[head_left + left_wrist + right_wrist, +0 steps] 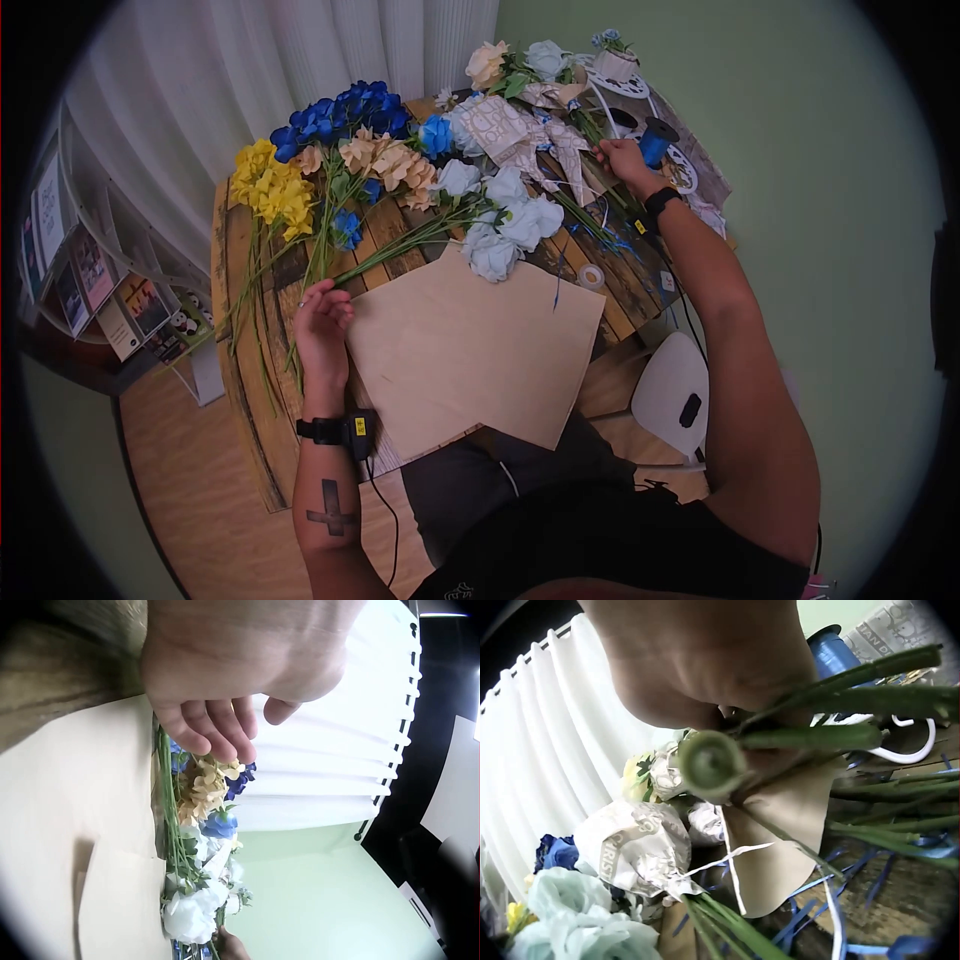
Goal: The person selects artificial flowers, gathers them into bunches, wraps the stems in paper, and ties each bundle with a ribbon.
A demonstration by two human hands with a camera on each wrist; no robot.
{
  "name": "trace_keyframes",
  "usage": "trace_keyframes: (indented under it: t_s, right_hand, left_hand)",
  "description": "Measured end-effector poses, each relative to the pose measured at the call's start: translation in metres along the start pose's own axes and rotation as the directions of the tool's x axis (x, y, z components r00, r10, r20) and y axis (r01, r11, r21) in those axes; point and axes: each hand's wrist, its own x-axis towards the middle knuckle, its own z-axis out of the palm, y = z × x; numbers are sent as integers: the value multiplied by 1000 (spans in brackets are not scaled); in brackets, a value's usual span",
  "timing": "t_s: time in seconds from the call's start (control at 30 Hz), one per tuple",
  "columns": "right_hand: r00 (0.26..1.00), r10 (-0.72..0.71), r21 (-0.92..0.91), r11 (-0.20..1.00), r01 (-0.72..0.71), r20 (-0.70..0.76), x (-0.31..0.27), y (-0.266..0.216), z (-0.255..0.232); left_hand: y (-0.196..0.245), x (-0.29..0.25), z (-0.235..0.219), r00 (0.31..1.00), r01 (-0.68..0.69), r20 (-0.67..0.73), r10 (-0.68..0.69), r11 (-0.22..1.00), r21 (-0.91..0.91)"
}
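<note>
My right hand [627, 165] grips a bundle of green stems [817, 737] at the back right of the table. Those stems run toward a bouquet [545, 62] of peach and pale blue roses. Beside it lies another bouquet in patterned white wrapping paper [497, 130]. My left hand [323, 330], fingers loosely bent and holding nothing, is by the left edge of a sheet of kraft paper [475, 350]. Close to its fingertips run the long stems of pale blue roses [510, 225], whose heads overlap the sheet's far edge.
Yellow flowers [272, 195], dark blue hydrangeas [345, 115] and peach flowers [390, 165] lie at the table's left back. A blue ribbon spool [657, 142] stands beyond my right hand. A tape roll [591, 276] and a white chair [675, 390] are at the right.
</note>
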Motion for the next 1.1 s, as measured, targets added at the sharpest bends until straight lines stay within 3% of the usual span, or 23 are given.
trace_keyframes:
  t_s: [0.13,0.2,0.23,0.3,0.33,0.43,0.53,0.6,0.63,0.73,0.9,1.07,1.1]
  right_hand:
    - [1000,18,-159,987,-17,9,9,22,-5]
    - [992,-121,-469,879,86,-44,4,20,-10]
    - [992,-120,-471,878,83,-49,2,21,-13]
    - [946,-304,-619,766,170,-116,-2,24,-16]
    - [947,-298,-622,766,161,-122,-7,23,-18]
    - [885,-429,-427,845,322,-180,-38,-3,-30]
    - [924,-339,-122,939,321,-178,-92,-40,-36]
    - [933,-309,106,938,331,-182,-135,-55,-35]
    - [902,-384,92,909,407,-197,-150,-50,-33]
    - [929,-317,252,899,358,-189,-207,-35,-16]
    - [994,-84,489,865,110,-74,-267,10,31]
    - [990,-140,577,808,115,-2,-280,27,78]
    - [988,-153,522,843,133,-5,-281,26,84]
  left_hand:
    - [2,-1,2,1000,-2,-24,2,1000,4]
    - [2,2,1,1000,2,-17,-2,1000,2]
    - [1,2,0,1000,5,-20,-5,1000,4]
    - [2,1,-2,1000,15,-23,-15,1000,9]
    - [1,1,-3,1000,16,-6,-16,1000,14]
    - [0,2,-3,999,34,12,-34,999,9]
    - [-1,0,1,999,23,-24,-23,1000,17]
    - [-2,0,-1,999,50,-1,-50,999,5]
    - [-2,1,-3,999,42,17,-42,999,-5]
    - [-1,1,-8,998,45,55,-44,999,-12]
    - [-2,4,-13,999,31,35,-31,999,-20]
    - [3,3,-10,998,46,44,-46,999,2]
    - [4,2,-9,996,63,56,-63,998,4]
